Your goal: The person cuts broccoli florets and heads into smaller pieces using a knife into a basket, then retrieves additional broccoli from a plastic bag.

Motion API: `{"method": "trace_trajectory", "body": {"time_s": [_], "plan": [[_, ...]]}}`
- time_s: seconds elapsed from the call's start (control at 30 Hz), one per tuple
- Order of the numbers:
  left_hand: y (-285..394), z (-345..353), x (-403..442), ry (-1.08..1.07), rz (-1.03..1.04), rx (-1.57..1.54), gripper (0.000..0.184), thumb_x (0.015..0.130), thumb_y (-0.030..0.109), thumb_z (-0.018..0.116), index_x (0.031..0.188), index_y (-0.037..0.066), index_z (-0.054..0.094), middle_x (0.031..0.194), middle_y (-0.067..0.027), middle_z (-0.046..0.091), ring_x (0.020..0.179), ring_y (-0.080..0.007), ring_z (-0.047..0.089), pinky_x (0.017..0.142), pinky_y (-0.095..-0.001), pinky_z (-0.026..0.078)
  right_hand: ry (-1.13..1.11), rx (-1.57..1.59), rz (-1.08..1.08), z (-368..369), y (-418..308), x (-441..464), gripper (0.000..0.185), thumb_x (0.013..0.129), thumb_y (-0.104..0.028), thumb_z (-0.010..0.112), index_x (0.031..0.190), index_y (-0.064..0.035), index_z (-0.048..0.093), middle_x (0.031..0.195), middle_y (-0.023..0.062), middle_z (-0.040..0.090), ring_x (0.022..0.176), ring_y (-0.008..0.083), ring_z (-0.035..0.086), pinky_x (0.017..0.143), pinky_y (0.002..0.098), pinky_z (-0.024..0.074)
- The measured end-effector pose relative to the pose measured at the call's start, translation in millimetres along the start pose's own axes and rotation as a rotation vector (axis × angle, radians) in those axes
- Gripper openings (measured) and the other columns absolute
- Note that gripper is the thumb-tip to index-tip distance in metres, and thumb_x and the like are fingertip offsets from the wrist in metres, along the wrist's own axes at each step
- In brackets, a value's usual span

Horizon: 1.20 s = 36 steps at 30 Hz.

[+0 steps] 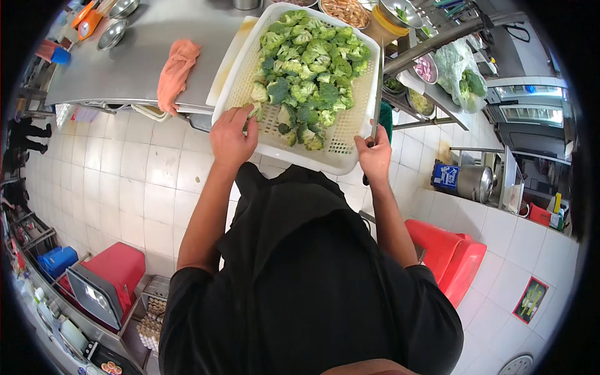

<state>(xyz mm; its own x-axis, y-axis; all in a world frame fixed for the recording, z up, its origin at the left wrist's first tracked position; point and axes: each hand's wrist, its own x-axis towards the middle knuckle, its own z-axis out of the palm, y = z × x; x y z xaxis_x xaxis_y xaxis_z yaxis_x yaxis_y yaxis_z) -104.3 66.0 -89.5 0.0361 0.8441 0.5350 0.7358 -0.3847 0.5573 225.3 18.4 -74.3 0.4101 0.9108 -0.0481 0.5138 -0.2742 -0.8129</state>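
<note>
We are seeing a pale tiled floor (pixel 134 165), a grey metal counter (pixel 140 56) gleaming at upper left, and glass-fronted cabinets (pixel 528 114) standing at far right.

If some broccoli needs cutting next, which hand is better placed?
Probably the right hand: it holds the long, dark-handled metal knife. The left hand, without one, touches the white perforated plastic basket of green broccoli florets.
</note>
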Motion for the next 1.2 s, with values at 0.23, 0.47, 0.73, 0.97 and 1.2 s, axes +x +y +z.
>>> {"method": "trace_trajectory", "body": {"time_s": [0.23, 0.47, 0.73, 0.97, 1.2], "plan": [[4.4, 1.4, 3.3, -0.124, -0.127, -0.021, 0.02, 0.085, 0.014, 0.07, 0.103, 0.008, 0.072, 0.091, -0.0088, 0.069, 0.082, -0.0291, 0.067, 0.069, -0.0397, 0.054, -0.04, 0.345, 0.108, -6.1, -0.7, -2.4, 0.05, 0.09, -0.003, 0.07, 0.136, 0.0008, 0.052, 0.063, -0.0021, 0.052, 0.046, 0.0059, 0.043, 0.043, 0.0252, 0.034], [15.9, 8.3, 23.5, -0.173, -0.268, -0.115, 0.021, 0.086, 0.012, 0.072, 0.106, 0.005, 0.071, 0.095, -0.0096, 0.07, 0.078, -0.023, 0.067, 0.063, -0.0352, 0.053, -0.057, 0.459, 0.166, -30.1, 12.4, 0.7, 0.048, 0.092, -0.002, 0.066, 0.137, 0.002, 0.049, 0.061, -0.0021, 0.052, 0.042, 0.0067, 0.043, 0.04, 0.0264, 0.0342], [55.6, 76.5, 86.6, -0.31, -0.033, -0.178, 0.026, 0.089, 0.016, 0.07, 0.111, 0.004, 0.07, 0.11, -0.0143, 0.068, 0.091, -0.0317, 0.066, 0.074, -0.0384, 0.055, -0.137, 0.568, 0.208, -41.6, 29.9, 19.1, 0.048, 0.093, -0.003, 0.066, 0.138, 0.0002, 0.05, 0.061, -0.003, 0.05, 0.042, 0.006, 0.042, 0.04, 0.0265, 0.0325], [74.9, 142.2, 110.6, -0.447, 0.215, -0.079, 0.036, 0.089, 0.019, 0.072, 0.121, 0.005, 0.066, 0.12, -0.0175, 0.066, 0.106, -0.0361, 0.064, 0.086, -0.0415, 0.055, -0.138, 0.609, 0.131, -60.2, 66.8, 28.2, 0.044, 0.094, -0.005, 0.066, 0.136, -0.0017, 0.054, 0.062, -0.0039, 0.051, 0.043, 0.0047, 0.042, 0.04, 0.025, 0.0327], [94.3, 150.9, 88.1, -0.567, 0.062, -0.083, 0.039, 0.089, 0.024, 0.072, 0.122, 0.005, 0.067, 0.122, -0.0168, 0.063, 0.104, -0.0337, 0.064, 0.09, -0.0417, 0.053, -0.114, 0.627, 0.293, -86.2, 106.2, 28.2, 0.042, 0.093, -0.008, 0.067, 0.134, -0.0034, 0.057, 0.06, -0.0055, 0.049, 0.043, 0.0039, 0.041, 0.039, 0.0246, 0.0317]]}}
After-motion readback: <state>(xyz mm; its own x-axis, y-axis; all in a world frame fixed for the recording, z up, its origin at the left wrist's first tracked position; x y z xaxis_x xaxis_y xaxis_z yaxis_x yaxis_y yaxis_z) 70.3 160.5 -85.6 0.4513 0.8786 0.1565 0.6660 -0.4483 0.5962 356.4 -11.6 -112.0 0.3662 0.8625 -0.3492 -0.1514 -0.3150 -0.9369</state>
